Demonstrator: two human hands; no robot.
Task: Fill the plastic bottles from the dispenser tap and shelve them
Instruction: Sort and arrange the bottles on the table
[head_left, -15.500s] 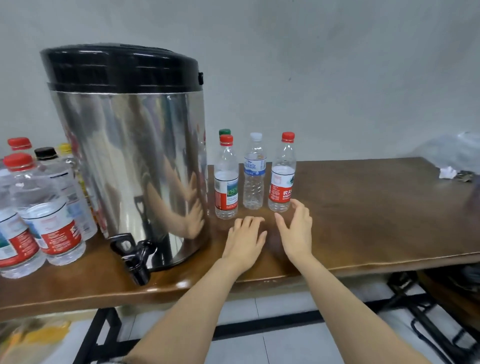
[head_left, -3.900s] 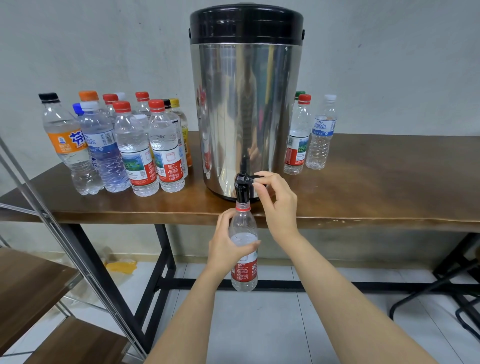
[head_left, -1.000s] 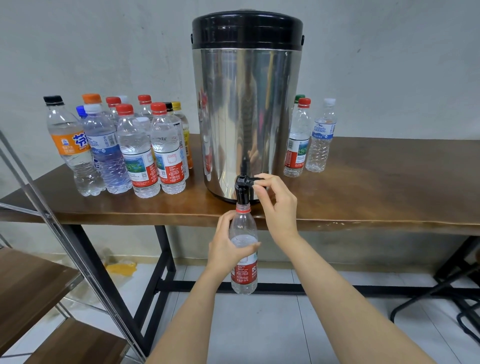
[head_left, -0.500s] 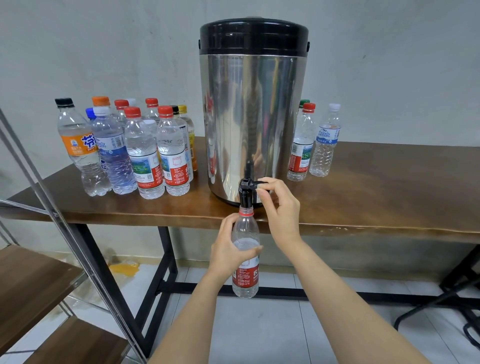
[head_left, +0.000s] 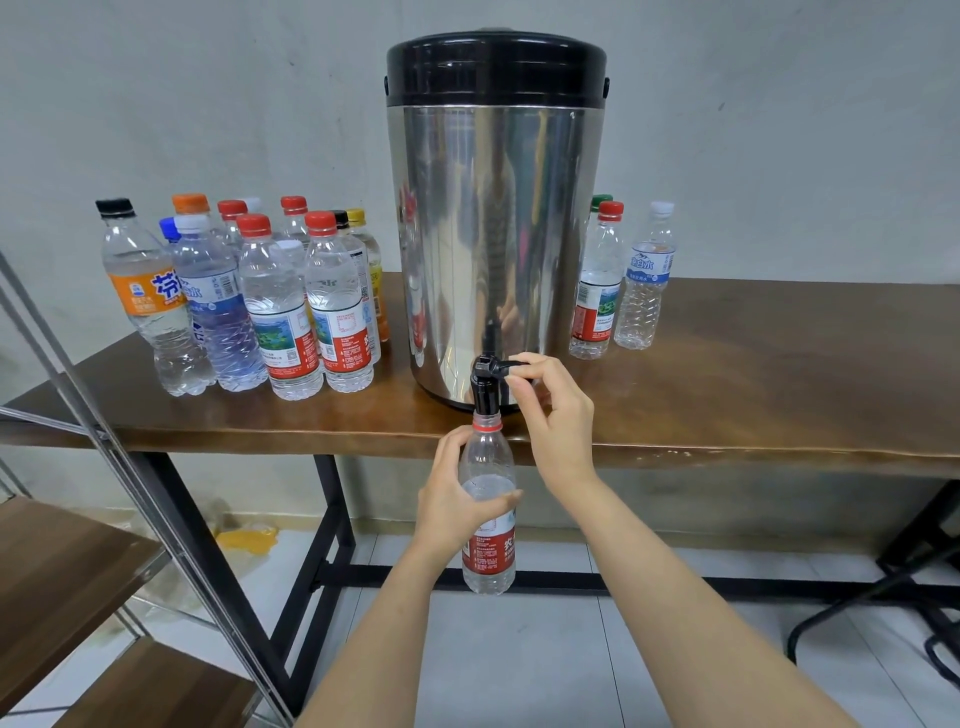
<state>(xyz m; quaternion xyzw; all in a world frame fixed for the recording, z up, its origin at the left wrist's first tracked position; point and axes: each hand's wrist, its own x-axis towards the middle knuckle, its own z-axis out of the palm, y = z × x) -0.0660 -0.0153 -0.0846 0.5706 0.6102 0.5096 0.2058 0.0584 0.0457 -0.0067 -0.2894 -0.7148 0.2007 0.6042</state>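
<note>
Cylindrical dispenser (head_left: 493, 234) of polished, mirror-like steel with a ribbed black plastic lid (head_left: 496, 67), standing at the near edge of a glossy brown wooden worktop (head_left: 753, 374). A black plastic tap (head_left: 485, 395) projects from its base, past the worktop edge. The left hand (head_left: 449, 506) holds a clear, lightly ridged plastic bottle (head_left: 488, 551) upright in front of and below the worktop edge, its uncapped mouth, ringed in red, at the spout; the fingers (head_left: 453, 441) and thumb curl round the bottle just above its red label. The right hand (head_left: 558, 415) pinches the tap's short lever (head_left: 500, 368) between curled fingers (head_left: 527, 364) and thumb. Left of the dispenser stands a tight cluster of capped bottles (head_left: 275, 312), their caps red, orange, blue, black, yellow and white. To its right stand three further capped bottles (head_left: 597, 291), one of them mostly hidden. At the near left is a shelf unit (head_left: 62, 566) of slanted metal tubing and wood-grain boards. Pale floor tiles (head_left: 545, 665) lie below.
</note>
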